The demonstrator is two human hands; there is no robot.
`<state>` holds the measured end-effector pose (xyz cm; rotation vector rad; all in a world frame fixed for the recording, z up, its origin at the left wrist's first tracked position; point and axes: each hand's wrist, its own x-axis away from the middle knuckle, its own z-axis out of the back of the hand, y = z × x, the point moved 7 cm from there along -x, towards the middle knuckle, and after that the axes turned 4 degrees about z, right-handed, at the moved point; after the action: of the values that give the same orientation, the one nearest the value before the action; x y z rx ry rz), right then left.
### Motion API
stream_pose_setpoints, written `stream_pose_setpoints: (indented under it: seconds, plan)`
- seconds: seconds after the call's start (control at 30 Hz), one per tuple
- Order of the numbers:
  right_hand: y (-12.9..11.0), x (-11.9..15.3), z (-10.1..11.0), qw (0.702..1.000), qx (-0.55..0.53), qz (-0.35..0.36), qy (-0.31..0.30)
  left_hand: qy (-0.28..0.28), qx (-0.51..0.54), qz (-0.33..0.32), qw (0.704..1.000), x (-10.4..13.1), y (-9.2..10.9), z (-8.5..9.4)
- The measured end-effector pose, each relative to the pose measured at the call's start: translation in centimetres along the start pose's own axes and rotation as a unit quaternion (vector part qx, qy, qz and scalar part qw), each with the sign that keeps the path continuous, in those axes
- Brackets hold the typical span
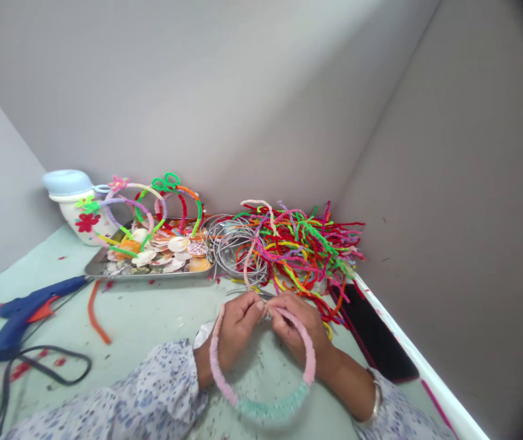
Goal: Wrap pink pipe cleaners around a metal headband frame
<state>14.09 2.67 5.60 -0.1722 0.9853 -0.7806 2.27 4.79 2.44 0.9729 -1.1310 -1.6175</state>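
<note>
A headband-like hoop (274, 410), wrapped in pink and mint-green fuzzy pipe cleaner, hangs toward me from both hands. My left hand (237, 324) is closed around its left side, thumb and forefinger pinched at the top. At that same spot the fingers of my right hand (302, 319) are closed on the pink wrapping. A pale pink pipe cleaner (247, 269) rises from between the hands. Where the fingertips meet, the exact grip on the strand is partly hidden. Just beyond my hands lies a thin dark metal tool (264, 294), mostly covered.
A metal tray (151, 276) holds shells and several finished pipe-cleaner hoops (135, 186). Beside it are coiled wire hoops (225, 250) and a colourful pipe-cleaner pile (307, 244). A blue glue gun (36, 305) with its cord lies left, near a white pot (80, 214). A dark phone (378, 336) lies right.
</note>
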Motion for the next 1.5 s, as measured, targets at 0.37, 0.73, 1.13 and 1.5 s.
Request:
stream_pose_setpoints:
  seconds: [0.37, 0.73, 1.13, 1.5]
  plan:
    - [0.0, -0.3, 0.3, 1.0, 0.005, -0.023, -0.007, -0.001, 0.014, -0.002, 1.0, -0.1, -0.2, -0.1]
    - [1.3, 0.1, 0.6, 0.994, 0.001, -0.108, 0.005, 0.04, -0.032, -0.022, 0.998, 0.3, -0.5, -0.3]
    - [1.2, -0.1, 0.4, 0.993, 0.005, -0.114, -0.007, 0.044, -0.043, -0.004, 0.998, 0.2, -0.6, -0.4]
    - [1.3, 0.0, 0.4, 0.993, -0.006, -0.118, -0.006, 0.109, -0.095, -0.035, 0.989, 0.4, 0.1, 0.4]
